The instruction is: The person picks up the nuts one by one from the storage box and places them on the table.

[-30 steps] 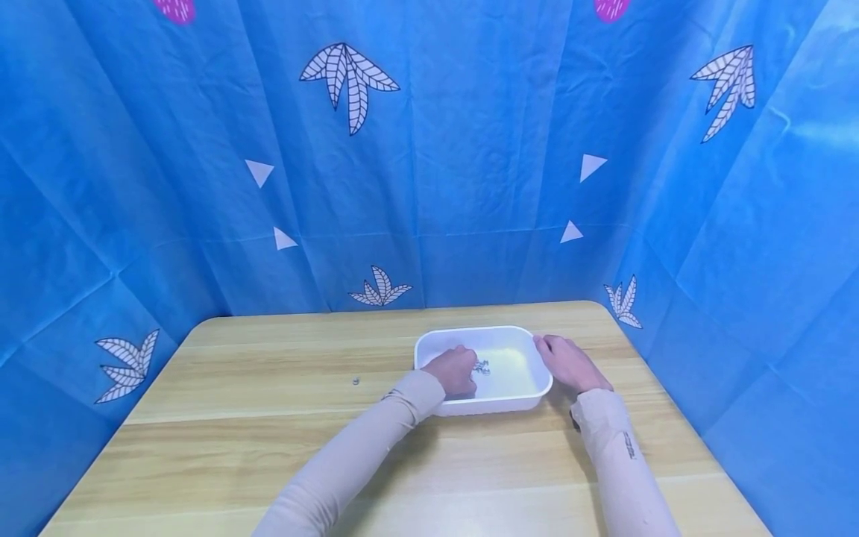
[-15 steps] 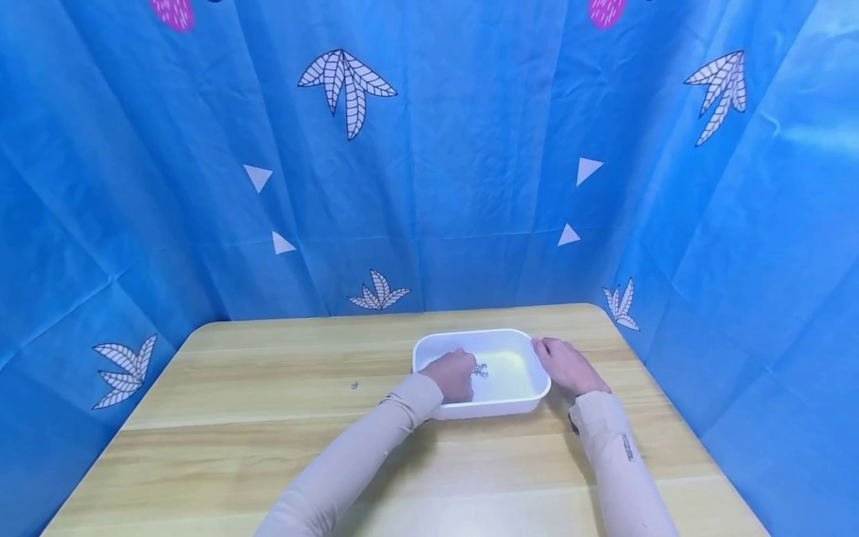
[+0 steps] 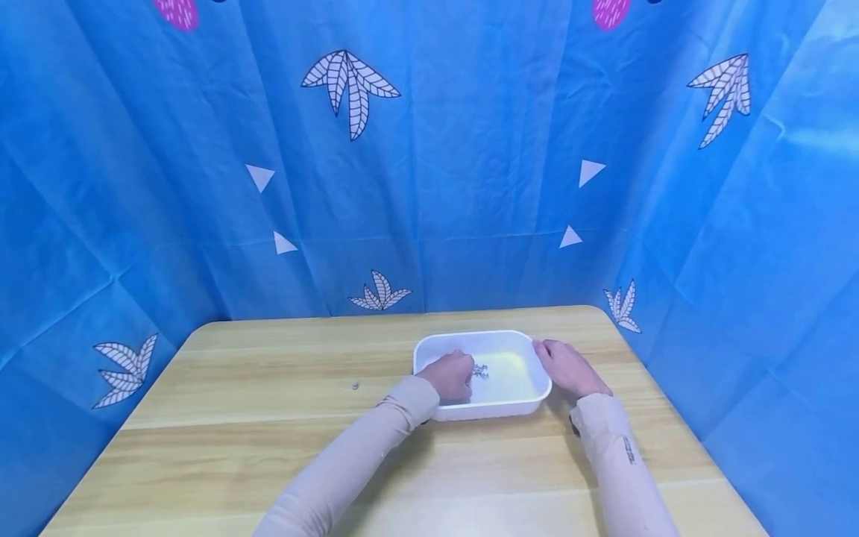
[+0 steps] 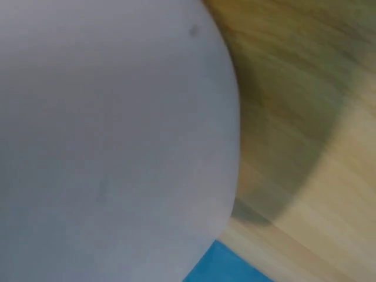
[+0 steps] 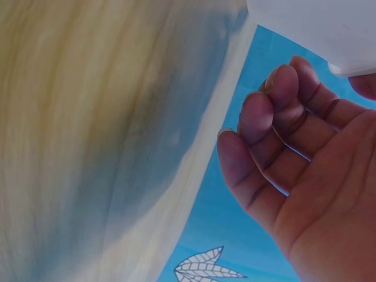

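Observation:
A white rectangular basin stands on the table, with several small silvery metal pieces grouped on its floor. My left hand reaches over the near left rim into the basin, fingers bent downward beside these pieces. Its fingertips are hidden behind the back of the hand, so I cannot tell what they hold. In the left wrist view the basin's pale wall blocks the hand. My right hand holds the basin's right rim. The right wrist view shows that hand's curved fingers outside the wall, thumb at the rim.
One small silvery piece lies apart on the wooden table, left of the basin. Blue patterned curtain surrounds the table's back and sides.
The left hand has shifted very slightly left and lower inside the basin, fingers still bent. The right hand keeps its place on the rim, and the basin stays where it was.

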`<state>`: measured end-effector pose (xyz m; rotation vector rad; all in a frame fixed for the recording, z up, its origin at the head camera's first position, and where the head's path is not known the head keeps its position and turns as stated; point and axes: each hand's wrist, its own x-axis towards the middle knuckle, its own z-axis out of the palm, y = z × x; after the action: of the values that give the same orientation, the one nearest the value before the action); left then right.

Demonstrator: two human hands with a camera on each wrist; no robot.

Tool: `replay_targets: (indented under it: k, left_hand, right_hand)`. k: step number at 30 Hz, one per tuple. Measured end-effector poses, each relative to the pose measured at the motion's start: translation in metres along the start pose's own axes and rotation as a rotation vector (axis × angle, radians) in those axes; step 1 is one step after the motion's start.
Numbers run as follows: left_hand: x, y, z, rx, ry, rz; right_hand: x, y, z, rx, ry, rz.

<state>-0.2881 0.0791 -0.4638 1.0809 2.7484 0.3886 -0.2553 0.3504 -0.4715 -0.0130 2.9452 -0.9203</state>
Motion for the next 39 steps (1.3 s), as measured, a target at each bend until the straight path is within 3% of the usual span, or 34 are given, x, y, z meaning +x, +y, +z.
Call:
replay_targets:
  k: [9, 15, 22, 31, 39]
  left_hand:
    - [0.000, 0.000, -0.003, 0.004, 0.016, 0.036]
    - [-0.002, -0.001, -0.004, -0.049, 0.004, 0.012]
    - [-0.006, -0.007, -0.006, -0.195, 0.008, -0.019]
    - [-0.013, -0.017, -0.008, -0.366, 0.061, 0.020]
    - [-0.017, -0.015, -0.013, -0.567, 0.081, 0.000]
  right_hand:
    - [0.002, 0.000, -0.002, -0.016, 0.010, -0.022]
    - [0.001, -0.001, 0.000, -0.022, 0.010, -0.023]
    - [0.003, 0.000, 0.001, -0.028, 0.012, -0.027]
    - [0.002, -0.002, -0.001, -0.014, 0.012, -0.023]
    - [0.001, -0.002, 0.000, -0.009, 0.007, -0.020]
